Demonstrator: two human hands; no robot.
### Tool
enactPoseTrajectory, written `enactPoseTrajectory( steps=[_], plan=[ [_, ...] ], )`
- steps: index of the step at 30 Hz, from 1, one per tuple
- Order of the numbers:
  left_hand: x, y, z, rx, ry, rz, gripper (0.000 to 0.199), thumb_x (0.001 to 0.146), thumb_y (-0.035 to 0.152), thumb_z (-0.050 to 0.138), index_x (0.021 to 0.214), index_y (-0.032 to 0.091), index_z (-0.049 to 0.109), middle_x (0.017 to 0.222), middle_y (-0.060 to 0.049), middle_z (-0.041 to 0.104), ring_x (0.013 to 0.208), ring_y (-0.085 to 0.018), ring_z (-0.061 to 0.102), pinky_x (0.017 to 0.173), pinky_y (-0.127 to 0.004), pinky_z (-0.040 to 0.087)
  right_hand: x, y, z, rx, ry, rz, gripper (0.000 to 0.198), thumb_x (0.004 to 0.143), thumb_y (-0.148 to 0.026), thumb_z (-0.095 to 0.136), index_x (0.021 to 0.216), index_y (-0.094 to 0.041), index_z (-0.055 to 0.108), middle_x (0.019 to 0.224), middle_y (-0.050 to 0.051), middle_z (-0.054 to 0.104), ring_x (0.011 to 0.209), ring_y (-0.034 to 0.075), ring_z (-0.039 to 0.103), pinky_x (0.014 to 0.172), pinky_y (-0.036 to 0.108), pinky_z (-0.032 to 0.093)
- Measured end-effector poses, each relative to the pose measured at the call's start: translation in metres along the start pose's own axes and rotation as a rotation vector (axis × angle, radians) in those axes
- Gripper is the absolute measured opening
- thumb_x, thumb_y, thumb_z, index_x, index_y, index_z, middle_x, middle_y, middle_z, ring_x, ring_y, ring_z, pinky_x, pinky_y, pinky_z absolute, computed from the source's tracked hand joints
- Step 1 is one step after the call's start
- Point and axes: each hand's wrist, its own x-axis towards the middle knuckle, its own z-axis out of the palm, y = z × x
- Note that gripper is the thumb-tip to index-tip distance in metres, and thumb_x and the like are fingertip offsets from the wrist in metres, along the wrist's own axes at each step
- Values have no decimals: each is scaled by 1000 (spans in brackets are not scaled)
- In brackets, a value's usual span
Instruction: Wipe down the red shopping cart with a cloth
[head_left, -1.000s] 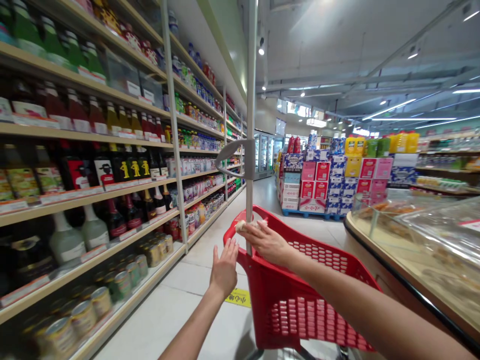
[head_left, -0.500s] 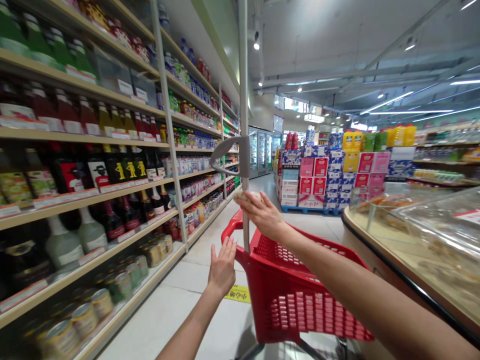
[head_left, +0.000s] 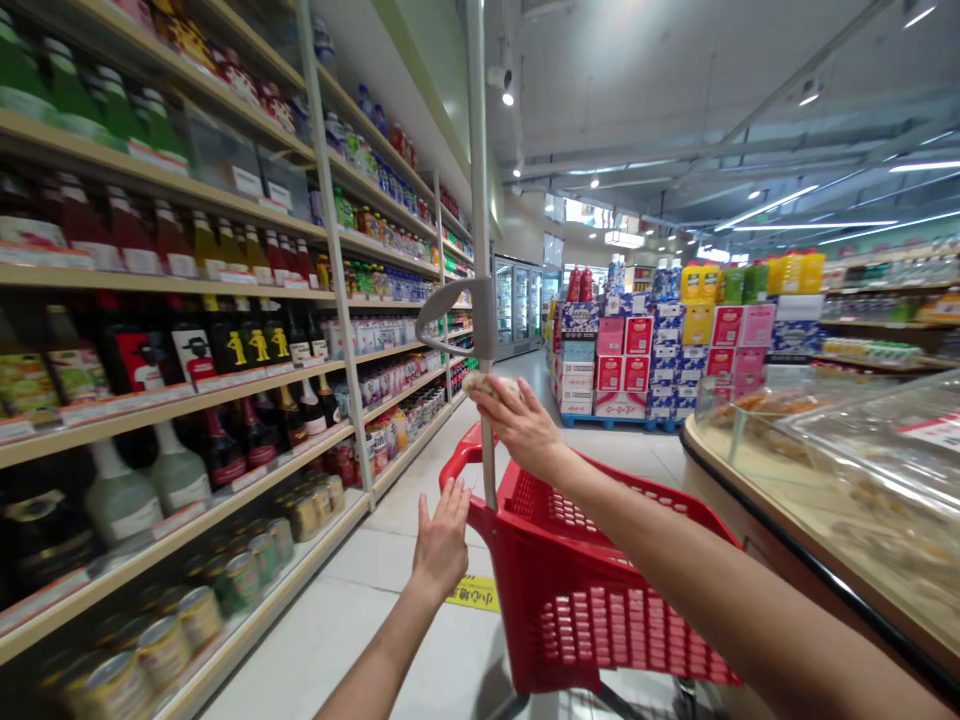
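Note:
A red plastic shopping cart [head_left: 600, 600] stands in front of me, with an upright metal pole [head_left: 480, 140] at its handle corner. On the pole sits a grey plastic loop [head_left: 457, 318]. My right hand [head_left: 523, 425] reaches across the cart and presses a pale crumpled cloth [head_left: 487, 386] to the pole just below the loop; the fingers lie over the cloth. My left hand [head_left: 441, 535] rests its fingertips at the cart's red handle [head_left: 460, 455]. Its fingers are stretched out and the thumb is apart.
Shelves of bottles and cans [head_left: 247, 375] line the left side. Stacked drink cartons [head_left: 626, 365] stand on a blue pallet [head_left: 619, 422] ahead. On the right is a display counter [head_left: 694, 455] with clear plastic covers. A yellow floor sign [head_left: 476, 592] lies by the cart.
The cloth and my right hand have shifted slightly up the pole, closer to the grey loop. My left hand stays at the handle. The view has tilted a little.

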Motion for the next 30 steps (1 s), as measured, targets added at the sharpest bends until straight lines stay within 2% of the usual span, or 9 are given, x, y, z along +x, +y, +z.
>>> enactPoseTrajectory(
  steps=[3,5,11,16,18,22,24,27,30],
  plan=[
    [-1,1,0,2,-13,-1,74,55,3,38,128,12,33,140,-9,26,129,-23,19,102,-56,11,-21,-15,9,18,-62,-178,39,82,-13,36,120,-14,48,138,2,31,131,21,12,108,44,8],
    [-1,1,0,7,-12,-6,74,55,4,37,128,12,32,140,-9,25,130,-23,17,102,-56,13,-27,-19,12,23,-79,-228,40,82,-13,36,120,-14,48,138,1,30,131,20,12,108,42,7],
    [-1,2,-1,11,2,-21,73,56,2,36,128,12,32,139,-9,27,130,-22,17,103,-55,12,1,0,4,5,15,38,47,81,-7,35,127,-15,40,139,1,28,131,23,9,107,48,7],
    [-1,3,0,3,-42,-34,74,56,3,37,129,11,32,140,-9,26,130,-23,15,103,-56,11,-26,-17,11,35,-73,-219,41,81,-13,38,121,-12,47,139,4,29,131,21,11,107,44,9],
    [-1,4,1,0,-37,-40,73,56,2,37,129,11,31,140,-9,25,131,-22,14,103,-55,11,-21,-13,7,30,-70,-177,43,81,-11,37,123,-14,45,139,2,29,131,21,11,107,43,7],
    [-1,5,0,9,-22,-41,72,57,2,36,128,10,32,140,-9,25,131,-21,15,103,-54,12,5,6,-2,3,3,48,49,79,-6,36,127,-15,39,139,2,29,131,23,8,107,48,3],
    [-1,5,-1,17,-35,-36,73,56,2,36,129,11,31,140,-9,24,131,-21,15,103,-54,12,-1,2,1,15,-9,-3,46,80,-8,37,125,-14,42,139,3,29,131,24,9,106,48,3],
    [0,5,-2,35,-57,-37,74,55,4,38,129,11,32,141,-8,23,131,-22,14,103,-55,10,-25,-16,9,45,-68,-177,40,81,-13,37,120,-14,48,138,3,31,131,21,11,108,44,4],
    [1,6,-1,48,-53,-45,73,56,5,38,128,10,33,140,-9,23,131,-22,15,103,-55,12,-23,-15,7,51,-67,-146,43,80,-11,37,123,-13,45,138,2,31,131,20,11,108,43,5]
  ],
)
